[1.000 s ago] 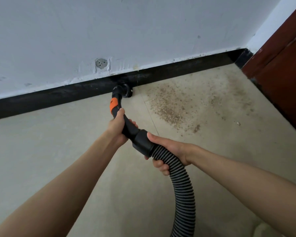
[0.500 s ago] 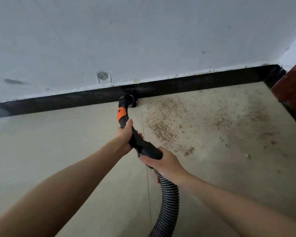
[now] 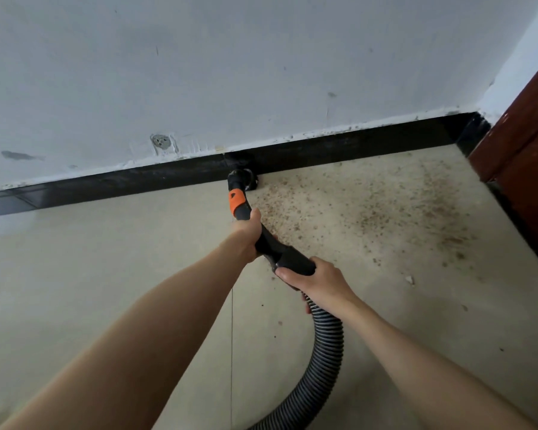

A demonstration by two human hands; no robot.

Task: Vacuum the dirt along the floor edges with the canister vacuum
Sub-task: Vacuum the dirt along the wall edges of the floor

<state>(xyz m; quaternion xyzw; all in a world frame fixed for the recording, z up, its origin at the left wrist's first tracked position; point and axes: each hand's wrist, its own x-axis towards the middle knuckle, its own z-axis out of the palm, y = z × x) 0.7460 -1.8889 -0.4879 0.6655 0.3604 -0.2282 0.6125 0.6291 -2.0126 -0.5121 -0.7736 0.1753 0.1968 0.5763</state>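
Left hand [image 3: 249, 235] grips the vacuum wand [image 3: 239, 206]; right hand [image 3: 319, 282] grips the hose cuff [image 3: 294, 260]. Nozzle [image 3: 244, 178] seemingly touches the black baseboard [image 3: 354, 147] beside scattered dirt [image 3: 370, 212].

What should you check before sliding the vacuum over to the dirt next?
1. Left hand grips the black wand: ok.
2. Right hand holds the cuff above the ribbed hose: ok.
3. Nozzle sits against the black baseboard: ok.
4. Dirt lies to the right of the nozzle, not yet picked up: not ok.
5. Hose free of kinks: ok where visible.
6. Suction running: cannot tell.
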